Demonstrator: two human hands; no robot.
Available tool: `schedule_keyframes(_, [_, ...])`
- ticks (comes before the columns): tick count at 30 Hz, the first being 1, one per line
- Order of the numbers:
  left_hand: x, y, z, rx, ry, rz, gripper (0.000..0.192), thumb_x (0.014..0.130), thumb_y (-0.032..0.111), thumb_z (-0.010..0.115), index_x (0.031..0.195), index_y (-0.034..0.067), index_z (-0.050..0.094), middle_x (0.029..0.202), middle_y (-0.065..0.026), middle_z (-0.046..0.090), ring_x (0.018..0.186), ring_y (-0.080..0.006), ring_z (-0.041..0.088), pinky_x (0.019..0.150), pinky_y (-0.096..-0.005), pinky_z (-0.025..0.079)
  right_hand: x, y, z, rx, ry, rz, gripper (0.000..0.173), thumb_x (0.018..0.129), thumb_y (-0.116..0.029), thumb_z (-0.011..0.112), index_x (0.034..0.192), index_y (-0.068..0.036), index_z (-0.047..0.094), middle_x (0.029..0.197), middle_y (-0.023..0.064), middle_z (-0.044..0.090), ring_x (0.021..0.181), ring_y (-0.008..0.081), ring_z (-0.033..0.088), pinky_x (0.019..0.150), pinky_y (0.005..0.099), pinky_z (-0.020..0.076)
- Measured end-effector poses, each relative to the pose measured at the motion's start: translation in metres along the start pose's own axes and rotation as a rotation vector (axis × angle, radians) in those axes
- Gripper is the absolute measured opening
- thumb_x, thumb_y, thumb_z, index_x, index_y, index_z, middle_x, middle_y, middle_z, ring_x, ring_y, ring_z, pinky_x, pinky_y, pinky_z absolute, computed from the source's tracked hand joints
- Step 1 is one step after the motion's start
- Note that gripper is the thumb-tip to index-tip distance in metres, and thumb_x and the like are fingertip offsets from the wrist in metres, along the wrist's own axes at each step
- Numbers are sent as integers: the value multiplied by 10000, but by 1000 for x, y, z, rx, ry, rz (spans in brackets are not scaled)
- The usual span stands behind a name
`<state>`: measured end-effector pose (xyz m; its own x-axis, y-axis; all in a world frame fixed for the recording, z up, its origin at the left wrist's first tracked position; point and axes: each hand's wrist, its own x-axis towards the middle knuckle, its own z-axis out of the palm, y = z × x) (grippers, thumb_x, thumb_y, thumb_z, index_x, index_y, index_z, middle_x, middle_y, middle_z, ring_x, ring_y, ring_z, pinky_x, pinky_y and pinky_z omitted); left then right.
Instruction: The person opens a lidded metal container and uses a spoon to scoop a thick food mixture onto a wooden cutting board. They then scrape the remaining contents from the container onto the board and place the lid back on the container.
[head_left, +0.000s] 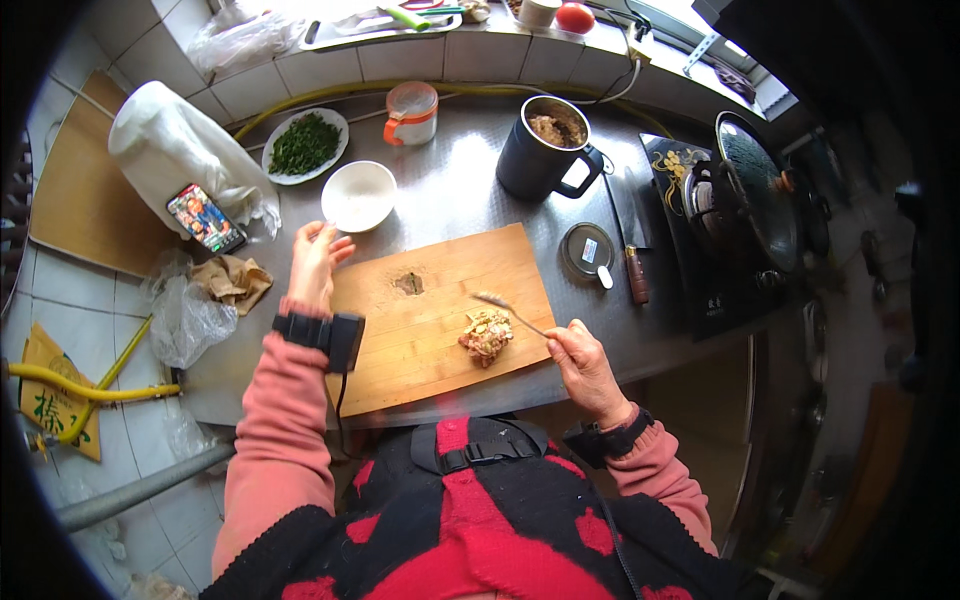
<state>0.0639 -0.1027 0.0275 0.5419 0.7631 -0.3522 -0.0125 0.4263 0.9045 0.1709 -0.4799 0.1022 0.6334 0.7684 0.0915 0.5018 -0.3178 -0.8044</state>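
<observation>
My right hand (585, 366) grips the handle of a metal spoon (517, 311), whose bowl is over the wooden cutting board (442, 262). Just below the spoon, a small heap of minced meat with pale chopped bits (486, 339) lies on the board. My left hand (316, 259) has its fingers apart at the near side of a white bowl (358, 196); whether a fingertip touches the rim I cannot tell. The bowl holds a little pale residue. A dark patch (409, 283) marks the board's upper left part.
Behind stand a plate of chopped greens (305, 145), an orange-lidded jar (412, 114) and a black mug of minced filling (544, 150). Rightward lie a round lid (587, 252), a cleaver (630, 225) and a gas stove (694, 195). A phone (206, 217) leans on a white covered object at left.
</observation>
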Motion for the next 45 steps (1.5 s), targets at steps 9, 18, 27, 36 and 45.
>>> schedule_keyframes(9, [-156, -9, 86, -45, -672, -258, 353, 999, 269, 488, 1227, 8, 553, 1124, -96, 615, 1013, -192, 601, 841, -320, 513, 33, -17, 41, -129, 145, -234, 225, 922, 2, 453, 1124, 65, 532, 885, 199, 522, 832, 340, 519, 762, 398, 441])
schedule_keyframes(18, [-159, -39, 115, -154, -455, -340, 198, 999, 228, 476, 1009, 68, 592, 990, -70, 650, 887, -173, 641, 803, -312, 529, 52, 1, 8, -26, -234, -447, 385, 863, -287, 648, 1090, 16, 577, 972, 182, 582, 891, 337, 544, 784, 396, 476])
schedule_keyframes(27, [-151, -33, 59, 217, -111, -250, 205, 999, 270, 493, 972, 84, 576, 676, 34, 526, 535, -76, 505, 506, -199, 438, 114, 105, -81, 57, 296, -47, 348, 845, -133, 678, 1135, 22, 564, 1000, 129, 554, 913, 243, 555, 778, 339, 465])
schedule_keyframes(36, [-161, -24, 56, 186, -118, -142, 236, 1001, 263, 496, 1040, 56, 603, 658, 46, 485, 523, -44, 447, 474, -174, 372, 219, 141, -78, 600, -44, 126, 220, 823, -124, 734, 1000, -58, 623, 843, -10, 626, 796, 89, 558, 753, 263, 445])
schedule_keyframes(45, [-162, -21, 57, 257, -117, -242, 263, 1008, 251, 475, 1121, 48, 599, 651, 68, 445, 516, -22, 392, 469, -155, 324, 218, 134, -73, 1018, 106, 33, 128, 818, -32, 712, 921, -73, 648, 778, -29, 624, 690, 74, 516, 672, 234, 399])
